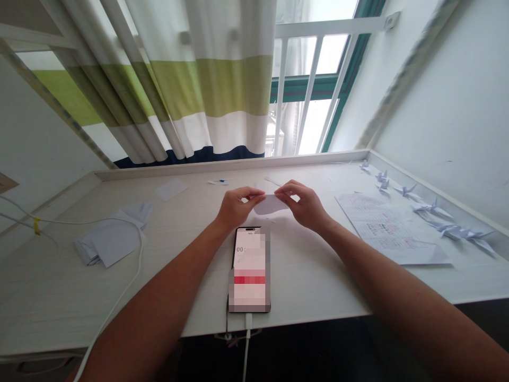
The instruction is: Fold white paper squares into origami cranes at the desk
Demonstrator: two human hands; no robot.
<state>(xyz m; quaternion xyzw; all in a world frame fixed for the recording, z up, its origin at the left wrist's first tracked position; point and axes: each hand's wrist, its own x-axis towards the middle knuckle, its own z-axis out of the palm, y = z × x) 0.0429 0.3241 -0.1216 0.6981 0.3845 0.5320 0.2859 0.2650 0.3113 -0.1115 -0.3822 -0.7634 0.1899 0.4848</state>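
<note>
Head view, looking down over both forearms. Left hand (234, 206) and right hand (304, 204) raised just above the counter (310, 270), meeting over a small white paper (271, 203). Each grip closed in a pinch on the paper: left fingertips on its left upper corner, right fingertips on its right upper edge. Paper held between the two hands, long axis running left to right, lower edge curved and free. Neither hand clearly nearer; paper sitting midway, straight ahead of the body.

Directly below the hands, a phone (249, 268) lying flat, long axis pointing away from the body, cable (247, 339) plugged in at the near end and hanging over the counter edge. Screen contents blurred, not readable.

To the left, well apart, a loose stack of white sheets (109, 239), with a white cord (135, 265) looping past. To the right, a printed sheet (392, 228); beyond it, along the wall, a row of folded paper cranes (433, 209).

Hard to tell: how many folds the held paper carries, since fingers cover both upper corners. Thumbs mostly hidden behind the paper. Small scraps near the curtain (207, 85) too small to make out.
</note>
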